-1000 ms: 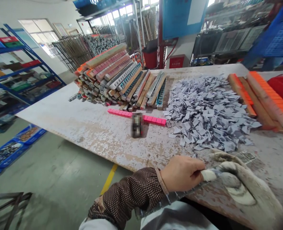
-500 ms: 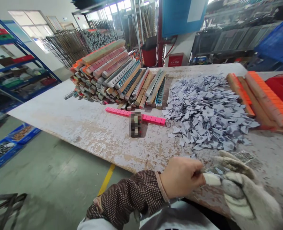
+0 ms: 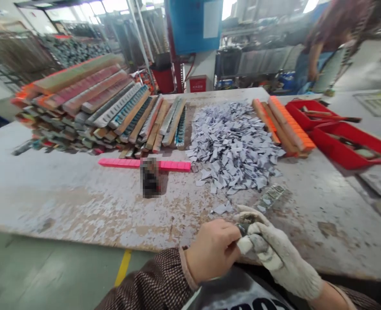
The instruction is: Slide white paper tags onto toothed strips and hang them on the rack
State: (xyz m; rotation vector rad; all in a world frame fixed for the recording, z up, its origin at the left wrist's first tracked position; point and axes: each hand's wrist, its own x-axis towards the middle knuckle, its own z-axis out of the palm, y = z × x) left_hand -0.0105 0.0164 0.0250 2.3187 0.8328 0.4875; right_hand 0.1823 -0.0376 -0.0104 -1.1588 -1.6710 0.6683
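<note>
My bare left hand (image 3: 213,244) is closed, its fingertips pinched against the fingers of my right hand. A dirty white work glove covers my right hand (image 3: 271,247), which is curled with its fingers bent. Between the fingertips of both hands is something small and dark, mostly hidden, that I cannot make out. Just beyond the hands lie a few loose grey-white chips (image 3: 223,208) and a clear, flat strip (image 3: 272,196). Farther back spreads a large heap of thin, angular grey-white pieces (image 3: 232,146).
Stacked wooden and coloured bars (image 3: 96,103) fill the back left of the worn table (image 3: 90,206). A pink notched bar (image 3: 174,165) lies behind a blurred-out object (image 3: 150,177). Orange-topped bars (image 3: 290,122) and red bins (image 3: 354,144) stand right. Another person (image 3: 329,43) stands beyond.
The view has turned right, so the table's things sit farther left. Both hands stay together, with the right glove drawn in closer. Another person and the red bins have come into view.
</note>
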